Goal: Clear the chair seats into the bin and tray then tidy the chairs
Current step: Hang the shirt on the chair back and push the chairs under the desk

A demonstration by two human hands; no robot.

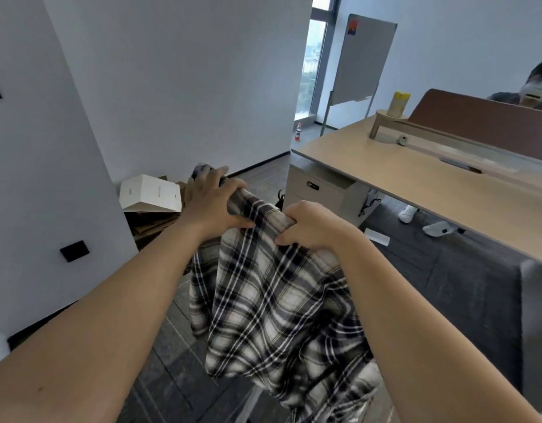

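A black, grey and white plaid shirt [276, 306] hangs in the air in front of me, its lower folds reaching down to the bottom of the view. My left hand [211, 203] grips its top edge at the upper left. My right hand [309, 227] is closed on the same edge a little lower and to the right. Both arms are stretched forward. A grey chair edge [535, 300] shows at the right border. No bin or tray is in view.
A long wooden desk [416, 178] runs along the right, with a drawer cabinet [318, 190] under its near end. Cardboard and a white box [150, 193] lie against the wall at the left. Another person's shoes [428, 224] show under the desk. A whiteboard [364, 59] stands at the back.
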